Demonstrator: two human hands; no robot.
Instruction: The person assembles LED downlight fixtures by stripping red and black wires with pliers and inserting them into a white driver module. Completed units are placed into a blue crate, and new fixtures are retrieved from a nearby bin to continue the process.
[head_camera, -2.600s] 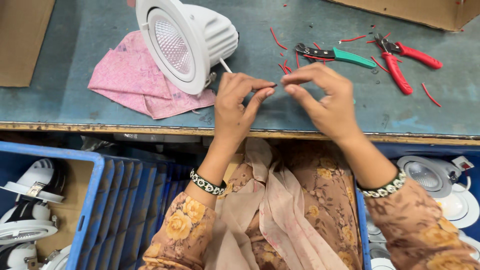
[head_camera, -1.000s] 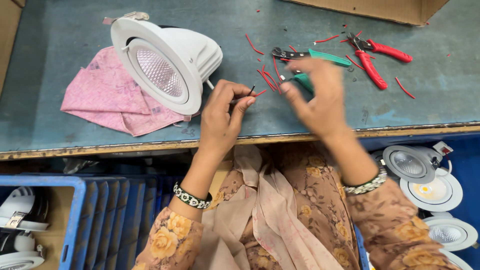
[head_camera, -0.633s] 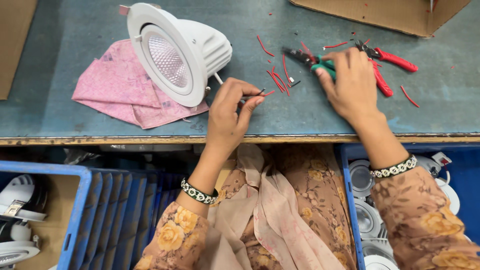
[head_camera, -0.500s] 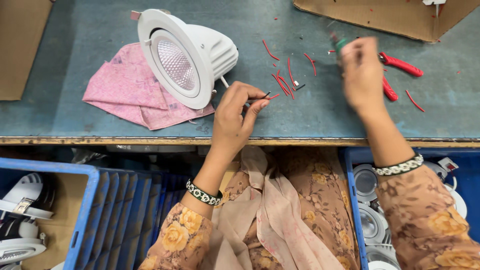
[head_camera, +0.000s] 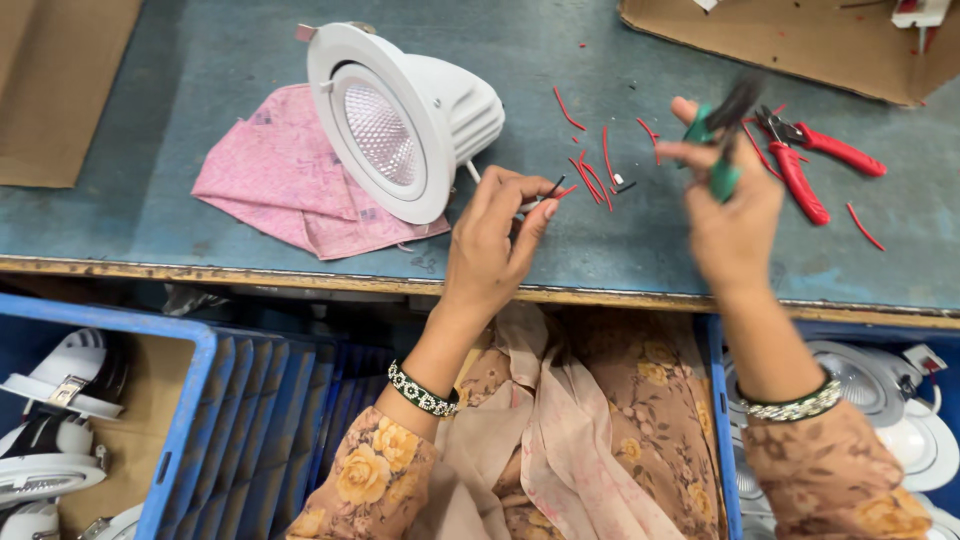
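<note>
On the blue-grey bench (head_camera: 180, 60) one white downlight (head_camera: 405, 115) is lying tilted on its side, lens facing the camera, half resting on one pink cloth (head_camera: 290, 180). Two cutting tools are showing: a red-handled pair (head_camera: 815, 160) is lying on the bench, and a green-handled pair (head_camera: 715, 140) is sitting up in the right hand (head_camera: 730, 210), blurry from motion. Red wire offcuts (head_camera: 590, 150) are lying scattered between the hands, maybe eight or nine, hard to count exactly.

Left hand (head_camera: 490, 245) is reaching up from the bench edge, fingers pinching the lamp's thin wire ends (head_camera: 550, 190) just beside the downlight's back. Right hand is raised above the bench, well apart from the left, fist closing round the green handles. Both wrists are wearing beaded bracelets.

Below the bench, a blue crate (head_camera: 190, 420) on the left is holding several white fittings (head_camera: 60, 400), and another bin on the right is holding more downlights (head_camera: 880, 400). Cardboard box (head_camera: 800, 40) is sitting top right.
</note>
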